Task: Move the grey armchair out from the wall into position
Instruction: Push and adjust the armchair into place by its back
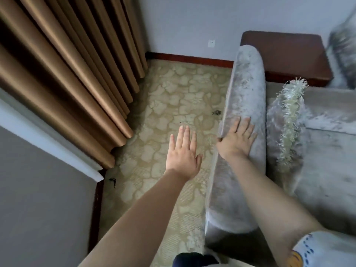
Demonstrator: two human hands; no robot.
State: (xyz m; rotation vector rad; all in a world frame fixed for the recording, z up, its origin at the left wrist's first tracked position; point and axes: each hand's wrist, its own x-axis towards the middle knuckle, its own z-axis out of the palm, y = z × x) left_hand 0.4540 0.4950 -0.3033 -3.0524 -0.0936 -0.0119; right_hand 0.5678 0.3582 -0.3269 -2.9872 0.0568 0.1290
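Head view showed the grey armchair (240,151) at the right, its near armrest running away toward the far wall, beside a dark wooden side table (285,54); repositioning was judged barely begun. The right hand (238,139) was laid flat on the armrest, fingers spread, thumb hooked over its outer edge. The left hand (183,155) was held open above the patterned carpet (163,105), touching nothing.

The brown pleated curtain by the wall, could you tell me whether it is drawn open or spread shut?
Cannot tell. The brown pleated curtain hangs in deep folds to the patterned floor, but no window shows.
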